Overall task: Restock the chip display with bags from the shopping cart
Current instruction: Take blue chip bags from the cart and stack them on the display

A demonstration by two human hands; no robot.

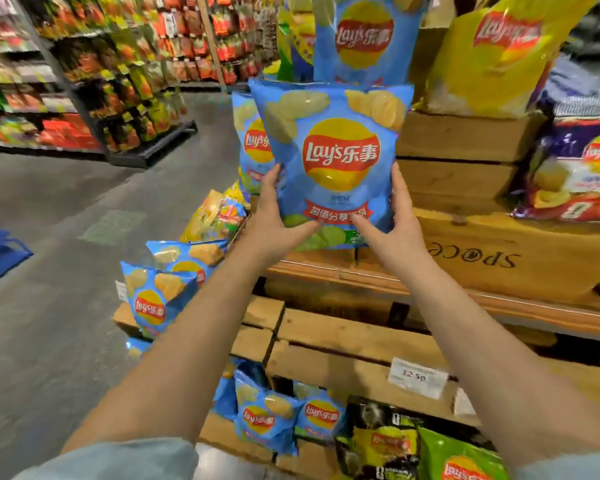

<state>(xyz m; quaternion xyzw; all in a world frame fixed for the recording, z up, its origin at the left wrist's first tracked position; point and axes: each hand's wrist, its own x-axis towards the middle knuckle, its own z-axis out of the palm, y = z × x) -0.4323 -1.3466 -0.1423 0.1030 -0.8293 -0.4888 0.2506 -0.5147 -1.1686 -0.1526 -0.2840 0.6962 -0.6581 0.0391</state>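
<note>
A large blue Lay's chip bag (333, 147) stands upright just above a wooden shelf of the chip display (361, 275). My left hand (274, 220) grips its lower left edge, thumb across the front. Gripping the lower right edge is my right hand (392, 223), with its thumb on the front as well. Another blue bag (252, 143) stands right behind it on the left, and one more (364, 39) sits higher up. The shopping cart is out of view.
The display is stacked wooden crates (458, 140) with a yellow bag (492, 53) on top and purple bags (575, 168) at right. Blue bags (153, 296) lean at the left corner; more blue (267, 417) and green bags (458, 459) sit low. A price tag (417, 377) hangs in front. Aisle shelves (84, 71) stand left.
</note>
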